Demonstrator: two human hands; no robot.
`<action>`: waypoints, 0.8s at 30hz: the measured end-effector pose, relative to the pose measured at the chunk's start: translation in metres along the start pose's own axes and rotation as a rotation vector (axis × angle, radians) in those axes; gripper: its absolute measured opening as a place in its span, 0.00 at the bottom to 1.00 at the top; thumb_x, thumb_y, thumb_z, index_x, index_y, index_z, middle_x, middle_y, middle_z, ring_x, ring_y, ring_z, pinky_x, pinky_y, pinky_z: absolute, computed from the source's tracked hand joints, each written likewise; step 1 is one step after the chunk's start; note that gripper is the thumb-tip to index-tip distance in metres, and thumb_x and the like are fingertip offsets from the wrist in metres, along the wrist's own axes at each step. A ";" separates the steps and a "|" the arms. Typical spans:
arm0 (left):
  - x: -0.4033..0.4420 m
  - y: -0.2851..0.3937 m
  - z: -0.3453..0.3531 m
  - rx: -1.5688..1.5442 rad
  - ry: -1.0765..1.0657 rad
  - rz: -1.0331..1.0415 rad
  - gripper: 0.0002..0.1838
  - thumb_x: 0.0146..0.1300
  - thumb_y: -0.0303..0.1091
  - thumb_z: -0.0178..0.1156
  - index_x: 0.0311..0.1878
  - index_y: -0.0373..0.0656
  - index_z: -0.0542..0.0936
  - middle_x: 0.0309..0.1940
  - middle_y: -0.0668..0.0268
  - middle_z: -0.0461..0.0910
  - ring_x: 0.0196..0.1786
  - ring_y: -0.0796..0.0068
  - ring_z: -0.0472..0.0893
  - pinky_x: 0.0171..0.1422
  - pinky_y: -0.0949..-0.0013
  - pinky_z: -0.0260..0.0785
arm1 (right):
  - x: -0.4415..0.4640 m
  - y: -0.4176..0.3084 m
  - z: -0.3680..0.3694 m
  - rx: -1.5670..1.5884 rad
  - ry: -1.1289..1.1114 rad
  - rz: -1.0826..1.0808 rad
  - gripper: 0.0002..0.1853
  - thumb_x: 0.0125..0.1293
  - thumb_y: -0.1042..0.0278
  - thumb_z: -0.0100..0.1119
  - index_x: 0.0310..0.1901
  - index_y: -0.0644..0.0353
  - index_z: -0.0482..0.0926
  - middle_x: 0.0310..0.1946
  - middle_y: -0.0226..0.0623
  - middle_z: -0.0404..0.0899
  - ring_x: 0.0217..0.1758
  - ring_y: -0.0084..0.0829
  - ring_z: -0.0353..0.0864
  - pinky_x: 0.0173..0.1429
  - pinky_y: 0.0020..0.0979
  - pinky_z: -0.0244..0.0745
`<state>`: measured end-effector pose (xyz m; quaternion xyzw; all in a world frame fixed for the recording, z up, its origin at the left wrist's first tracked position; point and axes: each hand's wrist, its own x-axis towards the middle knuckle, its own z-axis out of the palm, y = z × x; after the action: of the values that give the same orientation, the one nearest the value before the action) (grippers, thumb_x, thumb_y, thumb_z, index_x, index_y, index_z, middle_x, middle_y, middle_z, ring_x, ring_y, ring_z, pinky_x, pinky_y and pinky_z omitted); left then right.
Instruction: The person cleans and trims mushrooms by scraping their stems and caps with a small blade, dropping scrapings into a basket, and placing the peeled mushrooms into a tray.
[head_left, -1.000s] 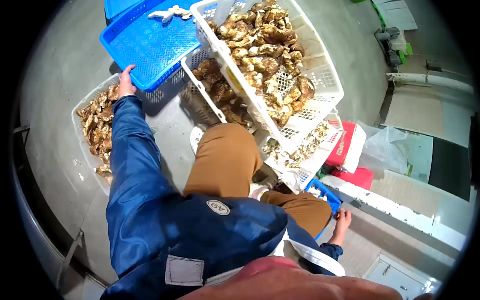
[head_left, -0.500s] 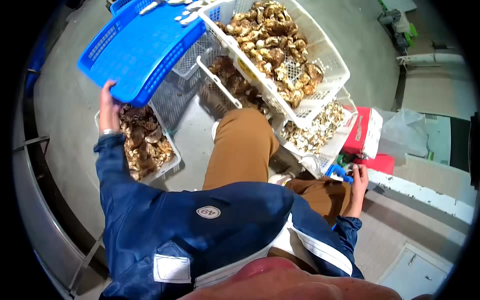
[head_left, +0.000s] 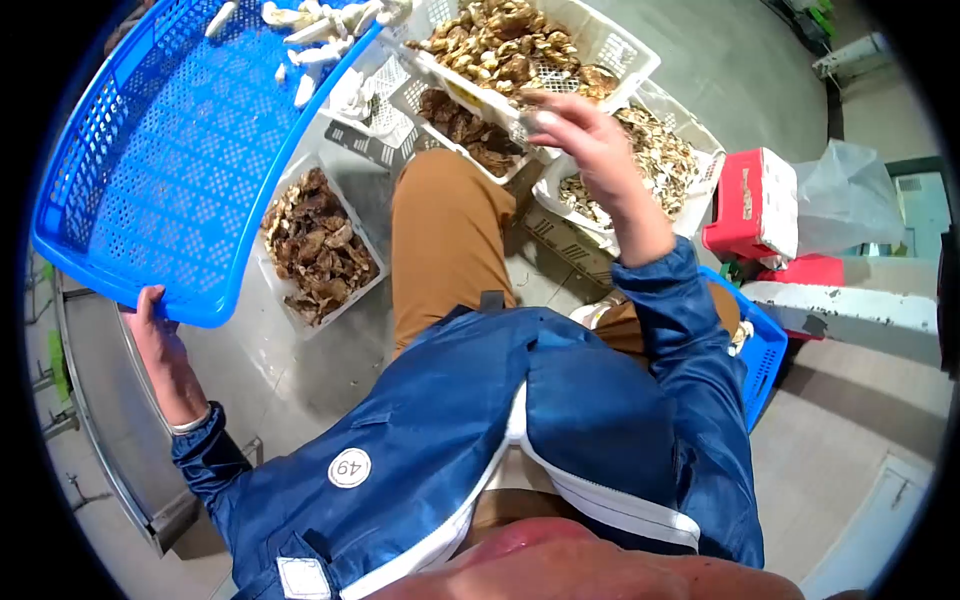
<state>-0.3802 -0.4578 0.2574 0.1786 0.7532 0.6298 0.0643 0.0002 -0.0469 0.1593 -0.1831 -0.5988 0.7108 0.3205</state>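
My left hand (head_left: pixel 158 328) grips the near edge of a large blue perforated tray (head_left: pixel 170 180), which is raised and tilted at the upper left. Several pale mushrooms (head_left: pixel 322 52) lie at the tray's far right end. My right hand (head_left: pixel 585 140) is raised over the crates, fingers partly bent; its thumb and fingertips are apart, with nothing visible between them. Behind it stands a white crate (head_left: pixel 625 42) of brown mushrooms (head_left: pixel 500 40). Below that hand, a white container holds sliced pale pieces (head_left: pixel 660 160).
A white crate (head_left: pixel 375 278) of dark mushrooms stands on the floor. Another blue tray (head_left: pixel 765 350) is beside my right knee. A red and white box (head_left: pixel 755 205), a clear plastic bag (head_left: pixel 850 200) and a white beam (head_left: pixel 850 303) are at the right.
The blue tray has been lifted and brought left and nearer by my left hand. My right hand has moved from beside my right knee up over the crates.
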 end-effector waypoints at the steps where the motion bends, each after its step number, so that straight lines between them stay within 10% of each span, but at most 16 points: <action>1: 0.005 0.002 -0.015 -0.039 -0.049 -0.028 0.22 0.55 0.32 0.61 0.55 0.43 0.71 0.43 0.66 0.75 0.44 0.72 0.78 0.43 0.64 0.76 | -0.001 -0.001 0.016 0.062 -0.016 -0.003 0.08 0.70 0.68 0.59 0.47 0.61 0.79 0.51 0.34 0.80 0.54 0.25 0.79 0.55 0.28 0.77; 5: 0.040 -0.039 -0.099 -0.310 -0.236 -0.300 0.20 0.57 0.36 0.60 0.51 0.38 0.75 0.42 0.65 0.78 0.45 0.66 0.79 0.57 0.58 0.72 | 0.008 0.024 0.066 0.243 0.010 0.092 0.05 0.69 0.65 0.62 0.36 0.52 0.76 0.36 0.21 0.75 0.39 0.15 0.72 0.46 0.24 0.73; 7: -0.069 0.017 -0.009 -0.328 -0.158 -0.363 0.24 0.56 0.37 0.59 0.56 0.40 0.73 0.48 0.61 0.78 0.50 0.60 0.78 0.57 0.57 0.74 | 0.007 0.027 0.068 0.467 0.090 0.150 0.04 0.69 0.64 0.60 0.39 0.49 0.75 0.38 0.20 0.76 0.40 0.18 0.72 0.49 0.30 0.73; 16: -0.153 -0.020 0.008 -0.300 -0.425 -0.540 0.08 0.61 0.36 0.56 0.40 0.45 0.77 0.33 0.68 0.78 0.38 0.70 0.80 0.46 0.64 0.75 | -0.157 -0.005 0.022 0.908 0.364 -0.013 0.06 0.68 0.66 0.62 0.42 0.48 0.73 0.51 0.35 0.76 0.59 0.44 0.74 0.61 0.55 0.72; 24: -0.145 0.122 0.118 -0.073 -0.898 -0.206 0.32 0.56 0.31 0.52 0.66 0.38 0.64 0.46 0.64 0.74 0.46 0.70 0.77 0.51 0.66 0.73 | -0.310 -0.074 -0.002 0.817 0.768 -0.348 0.04 0.70 0.62 0.60 0.39 0.45 0.74 0.44 0.22 0.76 0.52 0.23 0.73 0.58 0.46 0.69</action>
<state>-0.1845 -0.3823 0.3338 0.3555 0.6418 0.5068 0.4526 0.2449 -0.2488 0.1925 -0.1883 -0.1385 0.7035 0.6711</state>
